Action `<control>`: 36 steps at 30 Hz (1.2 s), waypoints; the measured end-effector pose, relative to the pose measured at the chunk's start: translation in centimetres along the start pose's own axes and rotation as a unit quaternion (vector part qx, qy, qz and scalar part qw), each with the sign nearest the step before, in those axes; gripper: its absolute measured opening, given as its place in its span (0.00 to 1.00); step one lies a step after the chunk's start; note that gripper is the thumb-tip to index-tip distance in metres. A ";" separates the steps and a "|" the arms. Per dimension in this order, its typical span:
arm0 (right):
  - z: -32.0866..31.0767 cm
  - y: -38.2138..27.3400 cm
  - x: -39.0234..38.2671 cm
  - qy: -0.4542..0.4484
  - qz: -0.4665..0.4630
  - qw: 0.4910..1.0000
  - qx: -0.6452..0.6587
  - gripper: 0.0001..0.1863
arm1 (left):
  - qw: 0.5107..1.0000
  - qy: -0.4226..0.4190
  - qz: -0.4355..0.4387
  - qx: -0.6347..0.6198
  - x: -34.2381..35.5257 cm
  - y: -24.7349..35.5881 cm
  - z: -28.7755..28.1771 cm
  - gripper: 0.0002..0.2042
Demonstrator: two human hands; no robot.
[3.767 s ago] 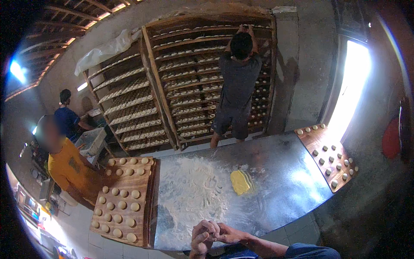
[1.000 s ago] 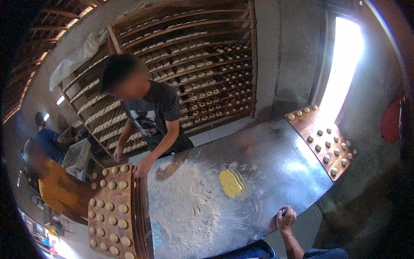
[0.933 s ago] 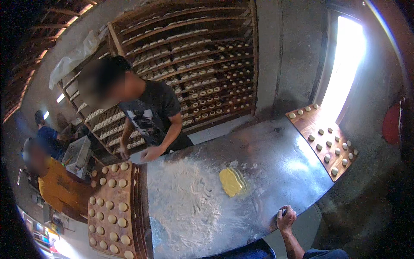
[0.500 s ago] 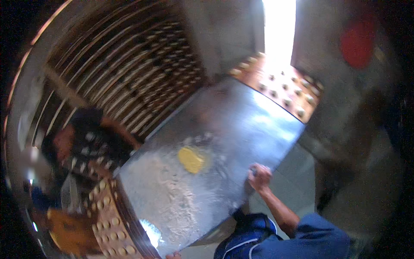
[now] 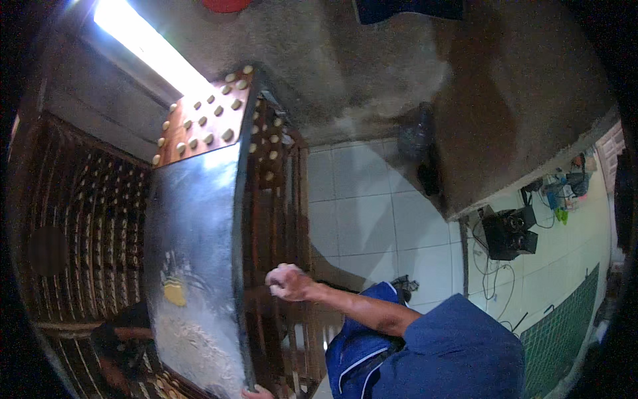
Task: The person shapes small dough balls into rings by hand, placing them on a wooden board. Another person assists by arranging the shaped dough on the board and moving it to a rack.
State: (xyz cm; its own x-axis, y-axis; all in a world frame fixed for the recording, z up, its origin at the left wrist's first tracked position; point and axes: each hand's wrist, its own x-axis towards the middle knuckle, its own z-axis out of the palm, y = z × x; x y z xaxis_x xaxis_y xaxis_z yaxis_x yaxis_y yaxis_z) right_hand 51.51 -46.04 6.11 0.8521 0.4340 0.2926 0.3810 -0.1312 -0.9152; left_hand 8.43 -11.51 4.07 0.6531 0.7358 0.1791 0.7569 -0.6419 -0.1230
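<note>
My right hand is closed just outside the long near edge of the flour-dusted metal table, with something indistinct, if anything, in its fingers. My left hand shows only in part at that edge near the bottom of the view; its fingers are unclear. On the metal top sit a flattened yellow mass and a patch of white flour. At the far end lies a wooden board bearing several round pale dough pieces, and more dough-laden boards show below it.
A co-worker in dark clothes is beyond the table, beside wooden racks of dough pieces. To my right are tiled floor, a dark plastic container, black speakers with cables, and green netting.
My view has swung right, putting the table on the left. A co-worker came from the rack to the table. My hands were together earlier; now they are apart, my right off the edge.
</note>
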 end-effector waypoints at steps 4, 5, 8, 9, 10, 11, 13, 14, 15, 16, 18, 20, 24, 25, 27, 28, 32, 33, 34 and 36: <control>-9.0 7.9 -13.1 0.033 0.206 0.978 -0.014 0.13 | 0.985 -0.166 -0.041 -0.030 -2.3 12.1 -6.9 0.43; -10.9 8.8 -16.0 0.047 0.273 0.961 0.003 0.13 | 0.989 -0.137 -0.037 -0.031 -2.1 11.2 -6.6 0.41; -15.0 10.6 -23.1 0.067 0.391 0.918 -0.027 0.12 | 0.997 -0.053 -0.031 -0.039 -0.5 7.4 -4.5 0.33; -16.5 10.7 -24.9 0.077 0.424 0.902 -0.013 0.12 | 0.996 -0.075 -0.026 -0.040 0.2 6.5 -4.0 0.36; -17.8 11.3 -26.6 0.085 0.441 0.893 -0.025 0.11 | 0.994 -0.099 -0.021 -0.047 0.9 6.1 -3.3 0.40; -18.9 12.2 -28.3 0.092 0.458 0.883 -0.037 0.11 | 0.991 -0.122 -0.018 -0.053 0.9 6.3 -3.0 0.43; -21.4 14.1 -31.6 0.113 0.459 0.881 -0.041 0.10 | 0.985 -0.154 -0.046 -0.062 0.5 7.1 -3.1 0.48; -22.7 14.5 -32.7 0.120 0.482 0.865 -0.067 0.09 | 0.985 -0.154 -0.059 -0.047 0.2 7.6 -3.2 0.49; -23.9 15.8 -34.5 0.143 0.472 0.867 -0.074 0.09 | 0.985 -0.155 -0.067 -0.032 0.5 8.2 -3.5 0.50; -24.8 17.7 -36.7 0.168 0.464 0.866 -0.083 0.09 | 0.975 -0.205 -0.076 -0.038 1.4 8.2 -4.0 0.52; -27.3 19.2 -39.4 0.188 0.456 0.858 -0.146 0.08 | 0.984 -0.162 -0.056 -0.050 1.4 8.3 -4.1 0.49; -29.8 21.2 -41.9 0.197 0.476 0.834 -0.200 0.08 | 0.987 -0.144 -0.053 -0.043 1.8 9.0 -4.9 0.46; -33.3 24.8 -45.2 0.216 0.531 0.773 -0.272 0.11 | 0.982 -0.159 -0.098 -0.018 2.4 14.4 -6.1 0.41; -34.2 26.0 -46.4 0.216 0.546 0.768 -0.254 0.11 | 0.982 -0.158 -0.100 -0.022 2.2 16.4 -6.4 0.40; -36.8 26.6 -46.2 0.214 0.570 0.761 -0.224 0.12 | 0.980 -0.174 -0.074 -0.069 -0.7 22.3 -4.7 0.38; -38.3 27.0 -45.7 0.214 0.544 0.774 -0.242 0.12 | 0.968 -0.195 -0.016 -0.156 -3.7 26.2 -3.6 0.27; -39.9 32.0 -48.3 0.184 0.454 0.847 -0.208 0.14 | 0.879 -0.419 0.122 -0.193 -11.4 36.9 -1.5 0.27; -40.1 37.4 -53.5 0.184 0.449 0.858 -0.168 0.15 | 0.864 -0.434 0.191 -0.170 -13.2 42.2 -0.6 0.26; -41.8 41.2 -59.4 0.179 0.452 0.862 -0.140 0.17 | 0.836 -0.458 0.258 -0.156 -15.4 46.6 1.4 0.25; -46.8 40.9 -56.5 0.252 0.361 0.841 0.313 0.15 | 0.801 -0.518 0.153 -0.257 -16.7 52.6 -3.2 0.22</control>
State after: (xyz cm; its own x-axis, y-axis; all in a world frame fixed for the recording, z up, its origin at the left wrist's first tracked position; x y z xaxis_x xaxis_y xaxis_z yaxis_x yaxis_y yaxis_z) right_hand 35.78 -117.64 -34.91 0.8845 -0.0108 -0.4665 -0.4307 0.3658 -0.8251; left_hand 37.22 -58.23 -2.31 0.6773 0.1403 -0.7222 0.6214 -0.6346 0.4595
